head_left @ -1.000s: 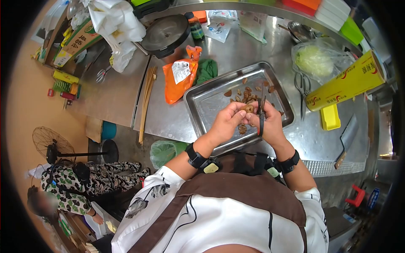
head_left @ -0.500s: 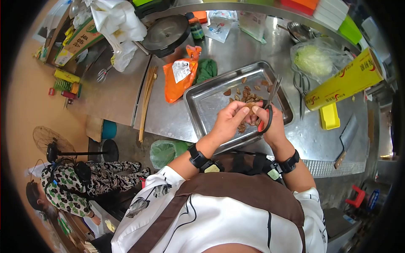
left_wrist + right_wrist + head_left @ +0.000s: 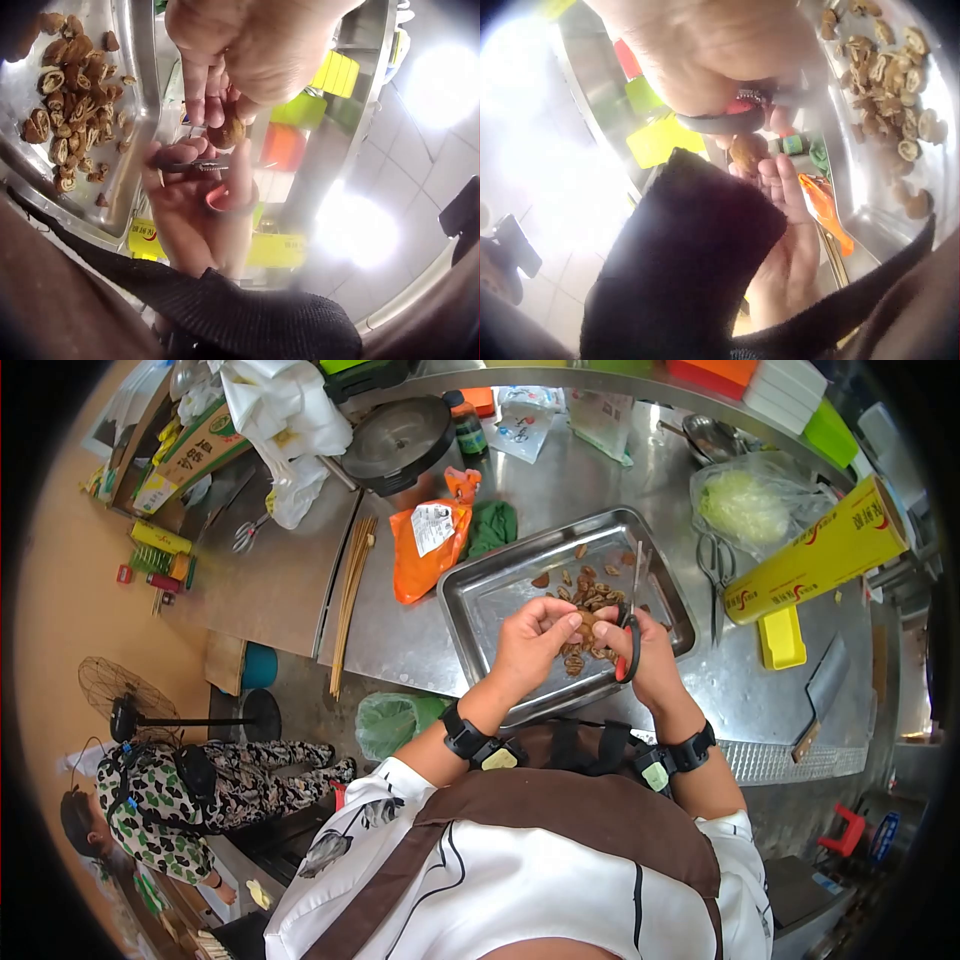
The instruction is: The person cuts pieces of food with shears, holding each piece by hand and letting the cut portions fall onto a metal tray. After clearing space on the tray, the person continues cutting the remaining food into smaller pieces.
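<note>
My left hand [image 3: 530, 645] pinches a small, roundish brown piece of food [image 3: 227, 133] between thumb and fingers. The right hand [image 3: 655, 660] grips scissors [image 3: 630, 645] with red and black handles, and its thumb and fingertips also touch the brown piece. In the head view the blades point up, away from the body. Below both hands is a shallow metal tray [image 3: 480, 585]. Several brown cut pieces [image 3: 79, 112] lie in it, some showing pale, coiled insides in the left wrist view. Part of the scissors is hidden behind the right hand in the right wrist view.
Right of the tray lie another pair of scissors [image 3: 716, 565], a yellow roll box [image 3: 820, 560], a yellow container [image 3: 782, 637] and a cleaver [image 3: 825, 680]. An orange bag [image 3: 425, 565] and thin sticks [image 3: 352, 610] lie left. Another person [image 3: 160, 810] is at lower left.
The scissors have swung from edge-on to blades pointing up beside the right hand. The fingers have shifted on the brown piece, which shows more now. Both hands stay over the tray.
</note>
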{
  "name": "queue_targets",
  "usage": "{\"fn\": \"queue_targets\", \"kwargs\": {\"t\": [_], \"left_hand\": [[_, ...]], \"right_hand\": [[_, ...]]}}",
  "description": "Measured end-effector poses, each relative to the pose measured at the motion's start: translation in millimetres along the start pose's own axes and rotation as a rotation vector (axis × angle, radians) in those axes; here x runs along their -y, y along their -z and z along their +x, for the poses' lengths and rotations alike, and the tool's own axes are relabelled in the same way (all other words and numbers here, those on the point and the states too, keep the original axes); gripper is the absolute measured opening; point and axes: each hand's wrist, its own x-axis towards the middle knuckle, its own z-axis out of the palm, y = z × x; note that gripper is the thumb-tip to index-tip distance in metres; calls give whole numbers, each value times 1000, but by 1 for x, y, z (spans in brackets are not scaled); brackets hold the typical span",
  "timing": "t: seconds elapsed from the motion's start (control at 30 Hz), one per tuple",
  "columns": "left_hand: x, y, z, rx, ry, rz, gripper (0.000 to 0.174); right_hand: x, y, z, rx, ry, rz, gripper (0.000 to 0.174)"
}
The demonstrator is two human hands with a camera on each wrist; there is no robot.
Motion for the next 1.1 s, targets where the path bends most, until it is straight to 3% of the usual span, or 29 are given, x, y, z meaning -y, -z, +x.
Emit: {"fn": "queue_targets", "kwargs": {"t": [0.2, 0.4, 0.43, 0.5, 0.53, 0.57, 0.63, 0.67, 0.7, 0.73, 0.93, 1.03, 1.1], "left_hand": [[-6, -1, 0, -6, 8, -104, 9], [7, -1, -3, 58, -94, -82, 10], [9, -2, -3, -3, -140, 50, 8], [6, -4, -1, -64, -197, 182, 8], [1, -6, -1, -92, -358, 406, 9], [-3, -7, -1, -123, -518, 630, 10], [10, -7, -1, -149, -536, 661, 13], [17, -7, -2, -131, -335, 387, 14], [13, -9, -1, -104, -137, 113, 16], [5, -9, -1, -113, -65, -43, 18], [-3, -3, 0, -33, 2, -204, 24], [-2, 2, -3, 7, 72, -368, 26], [-3, 3, -6, 13, 117, -443, 28]], "right_hand": [[1, 3, 1, 48, -98, 36, 22], [-13, 2, 5, 44, -18, 201, 20], [-12, -3, 4, 48, -15, 200, 20], [-9, -12, -1, -136, 124, -87, 17], [-11, -13, 0, -145, 223, -192, 12], [-10, -15, -2, -140, 232, -194, 12], [-6, -19, -4, -176, 160, -128, 10], [-14, -17, 1, -158, 324, -209, 10], [-10, -19, 2, -148, 337, -211, 10], [-4, -22, 1, -117, 295, -200, 10], [7, -27, -7, -37, 148, -173, 12], [-7, -23, 2, -103, 289, -230, 18], [-11, -22, 7, -113, 525, -468, 24]]}}
